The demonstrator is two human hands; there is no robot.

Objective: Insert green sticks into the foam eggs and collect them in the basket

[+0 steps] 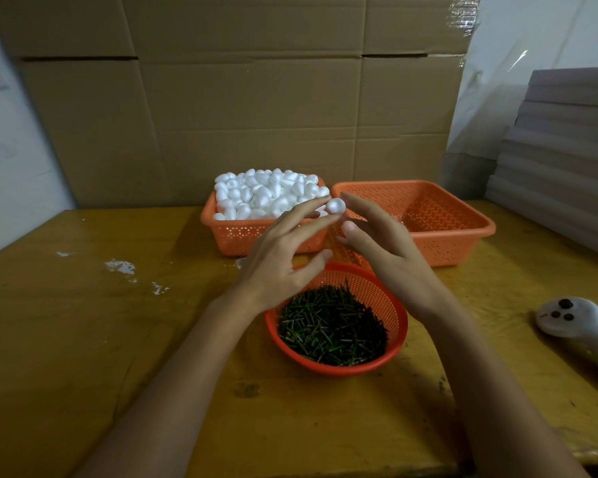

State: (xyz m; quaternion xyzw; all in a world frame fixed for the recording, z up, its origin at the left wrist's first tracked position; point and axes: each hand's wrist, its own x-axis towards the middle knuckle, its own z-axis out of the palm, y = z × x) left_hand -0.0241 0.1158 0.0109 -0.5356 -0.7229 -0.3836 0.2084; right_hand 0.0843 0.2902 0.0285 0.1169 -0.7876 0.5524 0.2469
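— What's cut off or hidden?
— The cardboard wall point(239, 98) runs out of view at the top. The worktop point(83, 339) is cut off by the lower edge. A white handheld device point(573, 322) lies half out of view on the right. The hands cover the near left corner of the right basket point(456, 232).
— And the stock?
— The left basket point(221, 232) is heaped with foam eggs point(263, 193). The round basket point(399, 326), nearest the person, holds green sticks point(328, 326) lying every which way.
— The hands?
— Both are raised above the round basket, forearms converging. The left hand point(273, 260) and the right hand point(390, 250) have their fingers stretched and spread, each grip wide open.
— The egg being worked on?
— One foam egg point(336, 205) sits between the fingertips of both hands, over the gap between the two rectangular baskets. It looks almost round, so I cannot tell its long axis. No stick shows in it.
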